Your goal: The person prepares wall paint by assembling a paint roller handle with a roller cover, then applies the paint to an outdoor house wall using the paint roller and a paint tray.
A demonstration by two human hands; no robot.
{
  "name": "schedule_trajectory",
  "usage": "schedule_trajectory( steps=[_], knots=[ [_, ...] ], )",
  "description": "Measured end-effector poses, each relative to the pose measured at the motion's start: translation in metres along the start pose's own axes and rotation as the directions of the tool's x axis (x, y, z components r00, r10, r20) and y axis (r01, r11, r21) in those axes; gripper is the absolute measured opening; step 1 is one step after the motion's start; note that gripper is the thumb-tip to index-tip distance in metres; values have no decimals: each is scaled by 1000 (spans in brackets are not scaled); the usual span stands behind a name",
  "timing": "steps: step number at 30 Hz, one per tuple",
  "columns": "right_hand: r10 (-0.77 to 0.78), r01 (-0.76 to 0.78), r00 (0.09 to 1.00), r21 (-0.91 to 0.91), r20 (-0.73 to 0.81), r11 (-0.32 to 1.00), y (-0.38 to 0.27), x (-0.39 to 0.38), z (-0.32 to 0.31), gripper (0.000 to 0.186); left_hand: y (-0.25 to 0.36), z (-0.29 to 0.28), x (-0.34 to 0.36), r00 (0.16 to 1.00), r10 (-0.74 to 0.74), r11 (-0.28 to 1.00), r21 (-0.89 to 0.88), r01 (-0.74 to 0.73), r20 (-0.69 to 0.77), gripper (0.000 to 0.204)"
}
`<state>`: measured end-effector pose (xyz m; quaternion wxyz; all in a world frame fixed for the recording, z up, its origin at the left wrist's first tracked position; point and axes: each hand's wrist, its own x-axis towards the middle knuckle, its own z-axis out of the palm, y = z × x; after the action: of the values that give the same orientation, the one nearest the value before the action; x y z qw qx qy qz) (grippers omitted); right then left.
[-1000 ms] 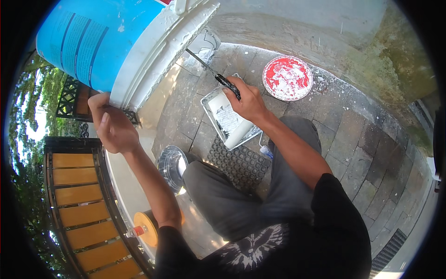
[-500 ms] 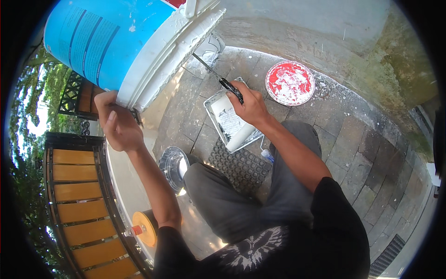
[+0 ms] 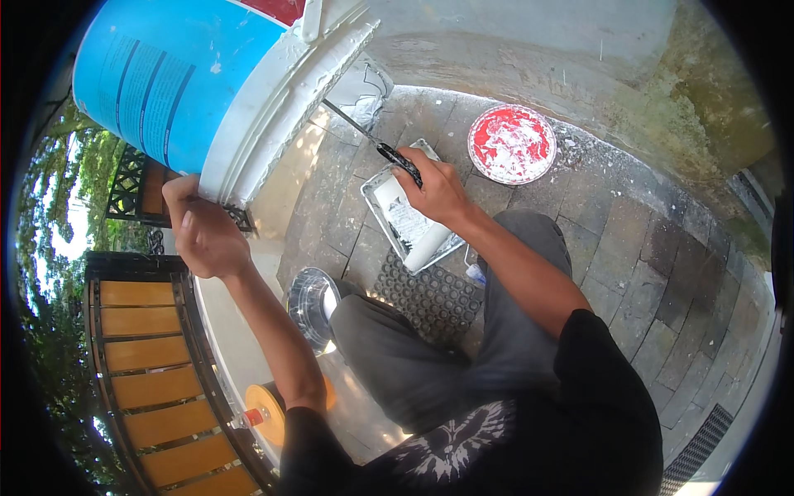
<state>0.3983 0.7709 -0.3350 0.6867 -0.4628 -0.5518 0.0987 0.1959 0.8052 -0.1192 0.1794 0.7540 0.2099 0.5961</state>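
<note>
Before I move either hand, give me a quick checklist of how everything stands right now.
1. Right hand closed on the tool's black handle: ok.
2. Left hand supporting the bucket: contact ok, under its side near the rim; firmness, cannot tell.
3. Bucket upright: not ok, it is tilted over.
4. Tool's far end in view: not ok, the bucket hides it.
5. Paint left inside the bucket: cannot tell, its inside is not visible.
6. Red lid apart from the paint tray: ok, it lies on the paving to the tray's right.
</note>
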Motion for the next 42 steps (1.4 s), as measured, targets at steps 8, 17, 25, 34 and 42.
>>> schedule_trajectory(
  steps=[8, 17, 25, 34, 42],
  knots=[
    [-12, 12, 1000, 1, -3, 1000, 4, -2, 5, 25, 4, 0, -3, 1000, -22, 1000, 3, 22, -8, 42],
    [-8, 9, 1000, -8, 13, 1000, 0, -3, 6, 25, 2, -3, -5, 998, -55, 998, 4, 55, -24, 43],
    [30, -31, 999, 6, 26, 1000, -3, -4, 4, 24, -6, -4, -5, 997, -64, 996, -69, 61, -44, 45],
    [23, -25, 998, 48, 62, 999, -1, -4, 9, 24, -11, -6, 5, 986, -89, 996, 5, 91, -139, 37],
    [40, -42, 996, 25, 77, 999, -3, -6, 8, 24, -13, -2, 7, 961, -87, 991, 74, 110, -264, 28]
  ],
)
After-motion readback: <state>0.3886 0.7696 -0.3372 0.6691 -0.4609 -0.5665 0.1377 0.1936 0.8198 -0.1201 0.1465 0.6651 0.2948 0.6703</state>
